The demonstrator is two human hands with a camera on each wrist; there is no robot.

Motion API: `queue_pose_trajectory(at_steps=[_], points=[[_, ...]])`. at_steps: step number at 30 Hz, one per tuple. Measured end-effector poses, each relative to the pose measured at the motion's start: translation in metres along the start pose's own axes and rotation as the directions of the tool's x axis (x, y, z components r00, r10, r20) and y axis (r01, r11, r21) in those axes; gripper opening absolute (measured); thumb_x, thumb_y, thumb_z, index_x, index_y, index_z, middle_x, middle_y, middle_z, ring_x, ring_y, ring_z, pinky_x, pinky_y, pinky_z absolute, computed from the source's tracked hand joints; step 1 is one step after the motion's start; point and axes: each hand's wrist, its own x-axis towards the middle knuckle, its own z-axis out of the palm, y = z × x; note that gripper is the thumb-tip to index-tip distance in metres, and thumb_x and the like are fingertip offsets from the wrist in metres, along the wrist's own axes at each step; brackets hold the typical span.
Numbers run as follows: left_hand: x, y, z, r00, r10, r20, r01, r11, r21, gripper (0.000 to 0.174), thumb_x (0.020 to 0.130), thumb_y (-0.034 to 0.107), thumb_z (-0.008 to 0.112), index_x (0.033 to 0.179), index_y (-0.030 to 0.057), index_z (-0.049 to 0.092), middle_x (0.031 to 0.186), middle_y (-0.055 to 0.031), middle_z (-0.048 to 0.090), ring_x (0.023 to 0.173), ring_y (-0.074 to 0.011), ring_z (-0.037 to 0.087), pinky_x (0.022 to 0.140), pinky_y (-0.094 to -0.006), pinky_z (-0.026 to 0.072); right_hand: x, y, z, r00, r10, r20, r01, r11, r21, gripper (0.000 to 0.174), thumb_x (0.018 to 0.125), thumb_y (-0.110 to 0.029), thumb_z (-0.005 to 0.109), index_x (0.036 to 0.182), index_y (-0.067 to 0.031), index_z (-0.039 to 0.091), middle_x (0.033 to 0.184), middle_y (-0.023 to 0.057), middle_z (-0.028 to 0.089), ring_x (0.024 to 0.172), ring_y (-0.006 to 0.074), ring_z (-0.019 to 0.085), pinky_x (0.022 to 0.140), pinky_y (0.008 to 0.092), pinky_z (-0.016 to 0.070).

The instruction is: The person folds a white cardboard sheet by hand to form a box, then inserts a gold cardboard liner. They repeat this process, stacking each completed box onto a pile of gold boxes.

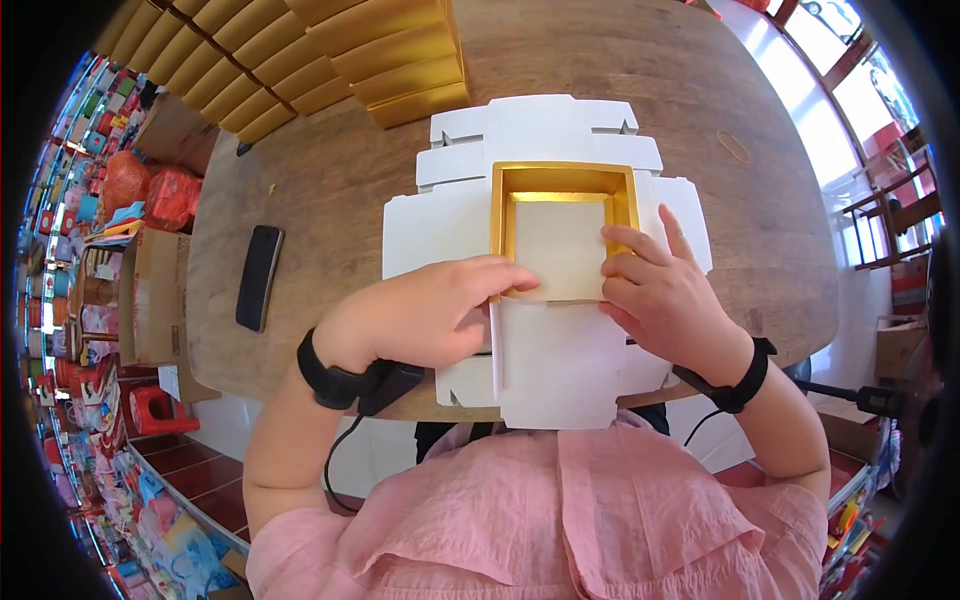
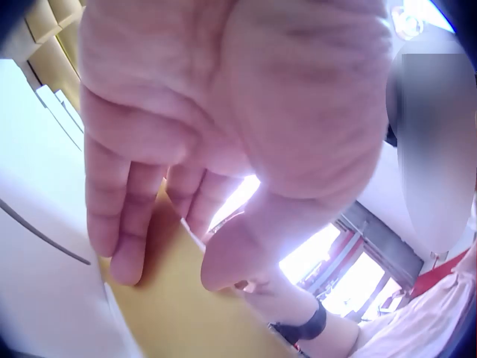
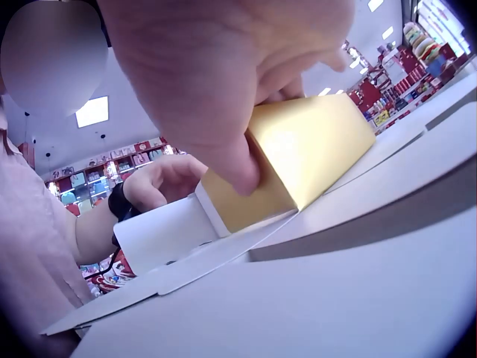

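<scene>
A gold cardboard box (image 1: 570,178) with a pale inner bottom stands open at the top, its near white flap (image 1: 560,360) lying toward the person. Beneath it spread flat white box blanks (image 1: 430,235). My left hand (image 1: 430,305) grips the near left corner, fingertips reaching over the rim. In the left wrist view, the thumb and fingers lie around the gold wall (image 2: 194,306). At the near right corner, my right hand (image 1: 665,290) pinches the wall, its fingers over the inside. The right wrist view shows that thumb (image 3: 242,175) pressed on the gold near side.
Rows of finished gold boxes (image 1: 400,70) stand at the table's far left. A black phone (image 1: 259,278) lies left of the blanks, and a rubber band (image 1: 733,146) at the right. A brown carton (image 1: 153,298) and red bags (image 1: 172,197) sit beyond the table's left edge.
</scene>
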Motion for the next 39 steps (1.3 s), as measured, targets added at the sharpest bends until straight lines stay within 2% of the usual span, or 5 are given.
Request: queue_pose_trajectory(at_steps=[7, 16, 29, 33, 39], points=[[-0.01, 0.017, 0.027, 0.99, -0.014, -0.14, 0.064, 0.93, 0.361, 0.014, 0.087, 0.019, 0.072, 0.082, 0.0066, 0.072, 0.073, -0.0057, 0.065, 0.064, -0.0263, 0.064, 0.057, -0.0363, 0.0506, -0.011, -0.017, -0.015, 0.995, -0.07, 0.066, 0.063, 0.993, 0.099, 0.012, 0.078, -0.015, 0.075, 0.082, -0.0138, 0.063, 0.112, 0.0016, 0.061, 0.132, 0.0221, 0.05, 0.117, 0.0683, 0.0229], [-0.011, 0.018, 0.046, 0.982, 0.038, -0.183, 0.068, 0.84, 0.539, 0.018, 0.085, 0.019, 0.073, 0.072, 0.0095, 0.064, 0.067, -0.0041, 0.057, 0.058, -0.0244, 0.06, 0.051, -0.0365, 0.048, -0.062, -0.037, 0.0, 0.993, -0.089, 0.08, 0.088, 0.996, 0.005, 0.02, 0.085, -0.02, 0.068, 0.103, -0.0197, 0.06, 0.156, 0.0096, 0.042, 0.146, 0.0283, 0.038, 0.118, 0.069, 0.0183], [-0.021, 0.034, 0.032, 0.986, -0.139, 0.093, 0.064, 0.828, 0.557, 0.015, 0.086, 0.021, 0.071, 0.078, 0.0085, 0.07, 0.076, -0.0065, 0.063, 0.068, -0.0267, 0.064, 0.058, -0.037, 0.0511, -0.04, -0.039, 0.008, 0.975, -0.089, -0.202, 0.124, 0.978, 0.17, 0.023, 0.075, -0.007, 0.073, 0.077, -0.0126, 0.05, 0.091, -0.0007, 0.067, 0.103, 0.0166, 0.066, 0.119, 0.0588, 0.0265], [-0.029, 0.024, 0.016, 0.988, -0.102, 0.112, 0.101, 0.995, 0.019, 0.025, 0.087, 0.012, 0.071, 0.111, 0.0063, 0.069, 0.086, -0.0064, 0.067, 0.078, -0.0222, 0.065, 0.066, -0.0302, 0.0514, -0.037, -0.041, 0.009, 0.97, 0.137, -0.202, -0.03, 0.888, 0.458, 0.033, 0.073, 0.001, 0.076, 0.089, -0.0131, 0.05, 0.083, -0.0015, 0.064, 0.089, 0.0154, 0.066, 0.12, 0.0603, 0.021], [-0.023, 0.029, 0.034, 0.837, -0.546, -0.017, 0.478, 0.747, -0.461, 0.045, 0.09, 0.005, 0.073, 0.132, 0.0045, 0.057, 0.095, 0.001, 0.068, 0.074, -0.0059, 0.06, 0.069, -0.0201, 0.048, -0.035, -0.039, 0.009, 0.968, 0.182, -0.171, -0.065, 0.846, 0.53, 0.052, 0.081, 0.002, 0.072, 0.127, -0.0062, 0.05, 0.069, -0.002, 0.058, 0.075, 0.0201, 0.064, 0.121, 0.0591, 0.0189]])
